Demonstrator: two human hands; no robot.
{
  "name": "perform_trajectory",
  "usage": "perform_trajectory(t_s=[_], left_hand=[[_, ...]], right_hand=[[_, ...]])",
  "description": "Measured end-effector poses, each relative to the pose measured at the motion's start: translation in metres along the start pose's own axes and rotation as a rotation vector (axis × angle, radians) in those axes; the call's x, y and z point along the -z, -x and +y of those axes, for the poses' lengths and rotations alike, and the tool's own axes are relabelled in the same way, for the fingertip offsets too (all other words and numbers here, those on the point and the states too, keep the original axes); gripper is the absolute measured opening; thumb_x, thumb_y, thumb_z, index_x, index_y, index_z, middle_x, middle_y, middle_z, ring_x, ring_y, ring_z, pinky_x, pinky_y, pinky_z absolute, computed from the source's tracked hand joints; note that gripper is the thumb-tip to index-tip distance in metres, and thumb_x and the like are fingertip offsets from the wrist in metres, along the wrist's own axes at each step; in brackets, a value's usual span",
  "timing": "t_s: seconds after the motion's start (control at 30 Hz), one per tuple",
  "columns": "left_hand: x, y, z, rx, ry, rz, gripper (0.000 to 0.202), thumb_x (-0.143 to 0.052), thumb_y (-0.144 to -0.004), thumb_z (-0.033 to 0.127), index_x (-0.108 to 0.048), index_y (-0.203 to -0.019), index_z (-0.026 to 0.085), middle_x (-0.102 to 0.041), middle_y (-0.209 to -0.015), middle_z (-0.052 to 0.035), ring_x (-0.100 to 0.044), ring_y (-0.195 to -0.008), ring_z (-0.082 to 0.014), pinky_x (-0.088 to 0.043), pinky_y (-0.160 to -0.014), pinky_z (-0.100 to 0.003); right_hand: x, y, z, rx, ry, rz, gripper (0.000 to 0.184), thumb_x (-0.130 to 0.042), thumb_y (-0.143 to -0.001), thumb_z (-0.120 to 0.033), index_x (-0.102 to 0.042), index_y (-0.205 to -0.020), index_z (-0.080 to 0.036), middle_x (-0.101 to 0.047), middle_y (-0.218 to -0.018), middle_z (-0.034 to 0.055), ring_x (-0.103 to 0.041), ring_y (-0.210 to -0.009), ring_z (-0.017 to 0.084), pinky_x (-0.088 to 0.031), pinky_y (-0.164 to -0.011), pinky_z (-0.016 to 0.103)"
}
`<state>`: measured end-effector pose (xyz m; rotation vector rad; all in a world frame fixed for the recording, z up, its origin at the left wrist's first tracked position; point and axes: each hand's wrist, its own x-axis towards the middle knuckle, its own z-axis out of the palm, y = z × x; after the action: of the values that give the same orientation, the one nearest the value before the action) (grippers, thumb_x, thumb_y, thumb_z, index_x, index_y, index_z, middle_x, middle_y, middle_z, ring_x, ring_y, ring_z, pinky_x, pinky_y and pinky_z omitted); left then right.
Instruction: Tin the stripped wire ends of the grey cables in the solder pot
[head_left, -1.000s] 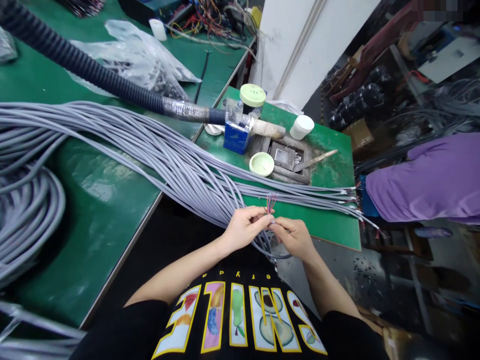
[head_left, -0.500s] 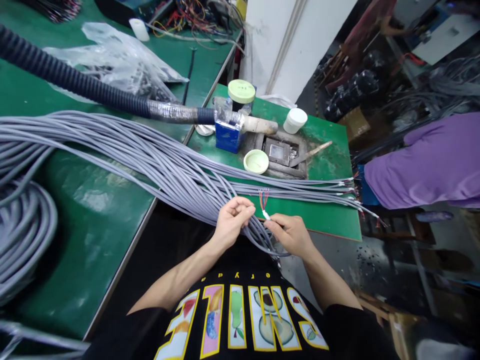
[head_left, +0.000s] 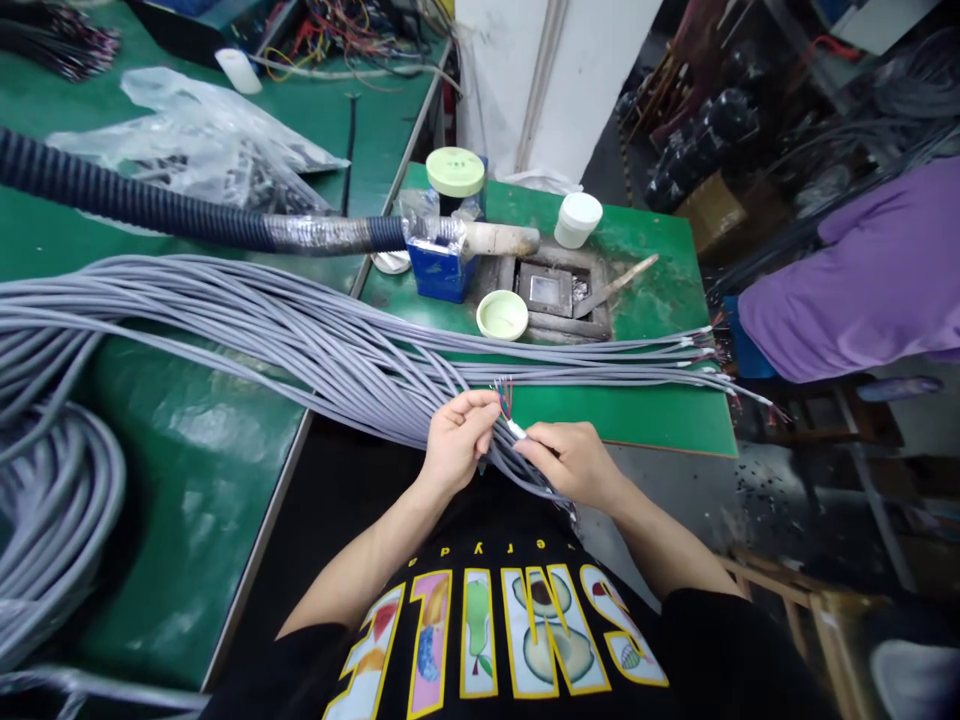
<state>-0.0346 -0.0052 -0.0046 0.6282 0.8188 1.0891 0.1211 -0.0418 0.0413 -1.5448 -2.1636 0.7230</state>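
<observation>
My right hand (head_left: 574,460) is closed round one grey cable just behind its white-wrapped end (head_left: 516,429). Thin coloured wires (head_left: 506,400), red and blue among them, fan upward from that end with bare tips. My left hand (head_left: 461,432) is pinched, thumb against index finger, at the left side of these wires; exactly which strands it grips is too small to see. Beneath both hands runs a thick bundle of grey cables (head_left: 330,350). Several more stripped cable ends (head_left: 694,345) lie at the right side of the green bench.
Behind the cables sit a solder pot (head_left: 551,290) with a scraper (head_left: 619,285) across it, a shallow pale-green lid (head_left: 502,316), a white tub (head_left: 578,219) and a blue box (head_left: 442,272) under a black hose (head_left: 187,213). A person in purple (head_left: 862,270) is at right.
The wire end has come left to my left fingertips, which now touch the wires; before, a small gap lay between them. The view has shifted slightly.
</observation>
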Motion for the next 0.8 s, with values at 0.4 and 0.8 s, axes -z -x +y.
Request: perform_trajectory(t_s=[0.4,0.8], left_hand=[[-0.0016,-0.0028,0.0066,0.076,0.05,-0.019,0.025,-0.076,-0.065,0.033,-0.061,-0.072,0.015,-0.036,-0.032,0.0112,-0.024,-0.029,-0.0007,-0.019,-0.038,-0.015],[0.0039,-0.0063,0.0077,0.081,0.008,-0.048,0.025,-0.077,-0.064,0.034,-0.065,-0.074,0.015,-0.035,-0.032,0.0107,-0.023,-0.03,-0.0005,-0.017,-0.038,-0.016]], right_hand=[[-0.0014,-0.0019,0.0017,-0.003,0.029,-0.031,0.037,-0.047,-0.091,-0.035,-0.054,-0.06,-0.017,-0.056,-0.053,-0.0011,-0.045,-0.049,0.008,-0.025,-0.054,0.023],[-0.0018,-0.0045,0.0023,-0.009,0.041,-0.06,0.036,-0.046,-0.092,-0.037,-0.058,-0.064,-0.018,-0.058,-0.056,-0.0001,-0.048,-0.052,0.01,-0.024,-0.054,0.024]])
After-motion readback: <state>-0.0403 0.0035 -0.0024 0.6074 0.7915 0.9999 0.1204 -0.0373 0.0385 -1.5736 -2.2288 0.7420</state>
